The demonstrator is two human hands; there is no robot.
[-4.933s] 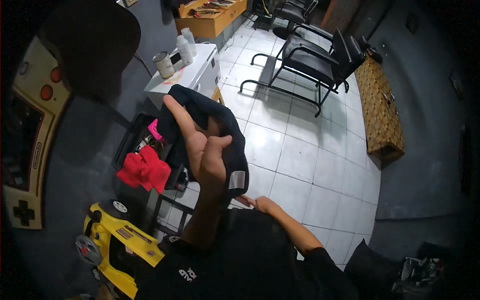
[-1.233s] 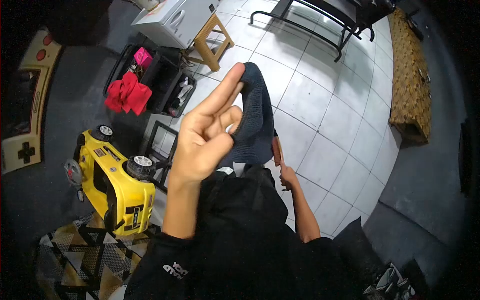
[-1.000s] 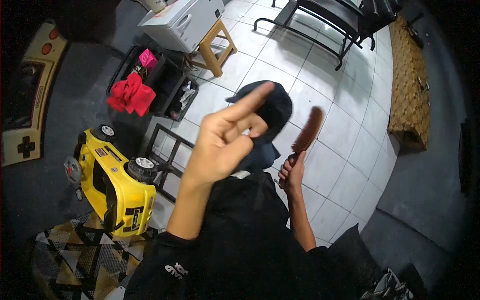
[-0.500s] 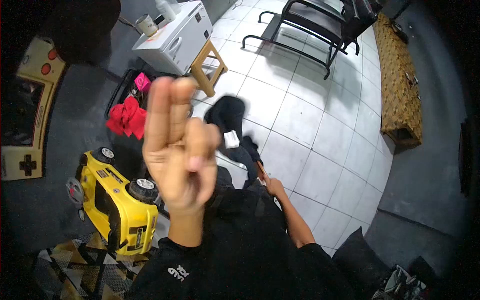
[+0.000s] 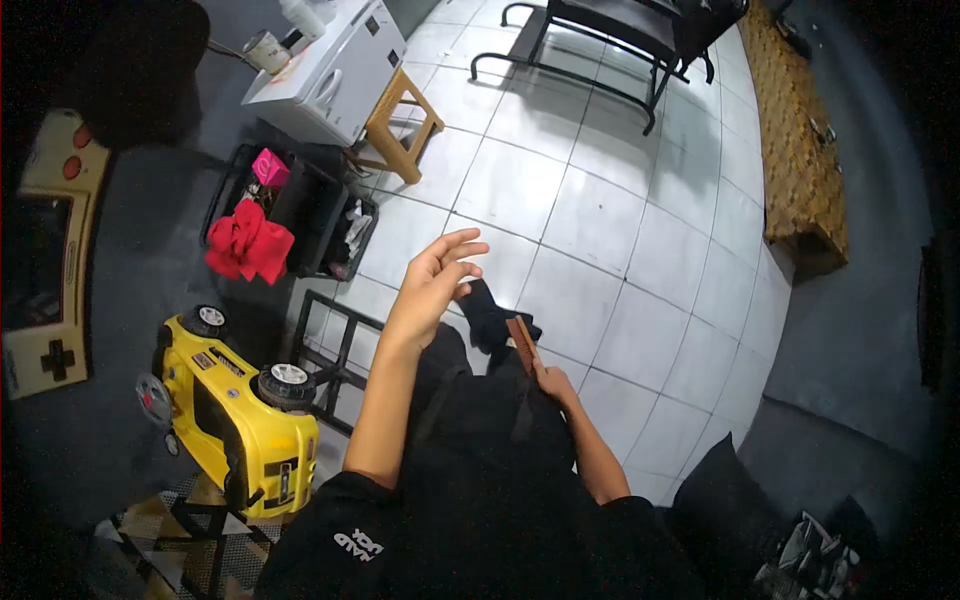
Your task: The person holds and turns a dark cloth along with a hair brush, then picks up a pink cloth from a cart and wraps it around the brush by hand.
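one toy car, brush well apart

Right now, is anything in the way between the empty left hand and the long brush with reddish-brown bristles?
Maybe: a dark, cloth-like shape shows between the bare left hand and the reddish-brown brush in the right hand. It seems lower down, but one view can't settle that.

A slim wooden brush is sitting in the right hand, its reddish-brown bristles facing left, its head pointing away from the body and tilting slightly left.
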